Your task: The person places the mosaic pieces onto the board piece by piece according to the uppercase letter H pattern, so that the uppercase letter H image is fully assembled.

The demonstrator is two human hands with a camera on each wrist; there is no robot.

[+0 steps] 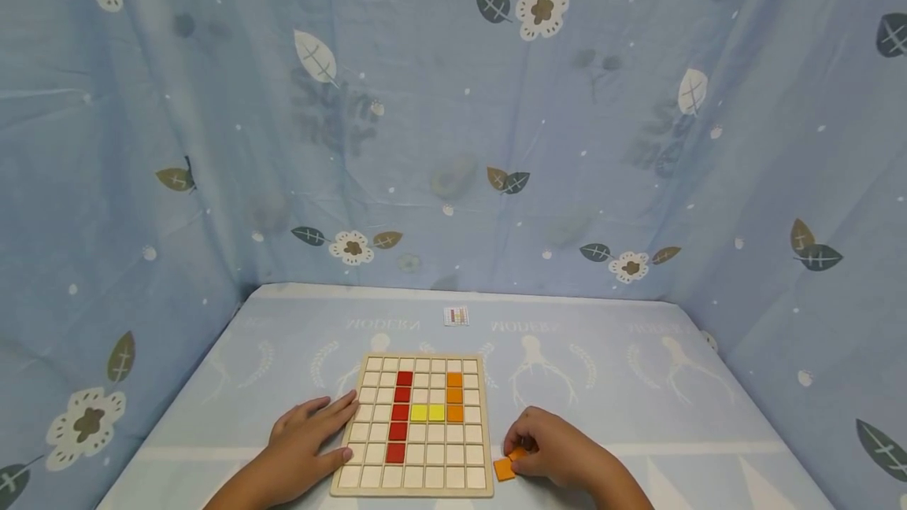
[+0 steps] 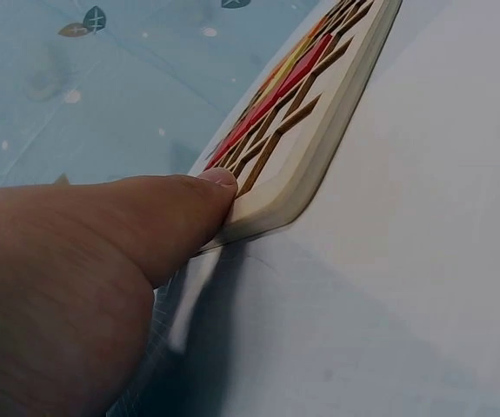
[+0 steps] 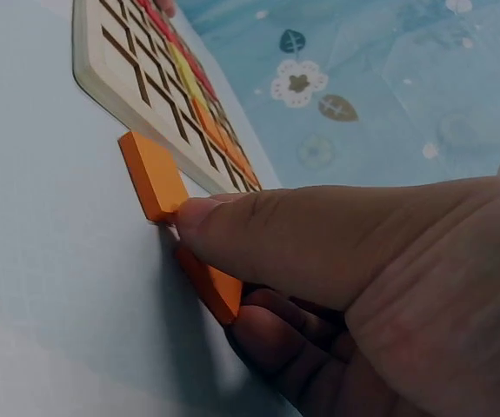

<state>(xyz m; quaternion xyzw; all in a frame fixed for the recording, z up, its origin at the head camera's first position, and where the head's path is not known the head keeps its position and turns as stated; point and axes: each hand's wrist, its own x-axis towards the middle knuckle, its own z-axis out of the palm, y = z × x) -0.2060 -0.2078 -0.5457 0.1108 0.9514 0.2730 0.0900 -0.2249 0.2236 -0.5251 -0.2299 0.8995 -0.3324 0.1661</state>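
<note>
A wooden grid board lies in front of me. A column of several red tiles, two yellow tiles and three orange tiles sit in its cells. My left hand rests along the board's left edge, fingers extended, its thumb touching the rim near a corner. Just off the board's right side, my right hand pinches an orange square tile between thumb and fingers, low over the table. Beside it, close to the thumb tip, lies another orange tile.
A small printed card with a coloured grid pattern lies on the table beyond the board. The table has a pale patterned cover. Blue floral cloth hangs behind and at both sides.
</note>
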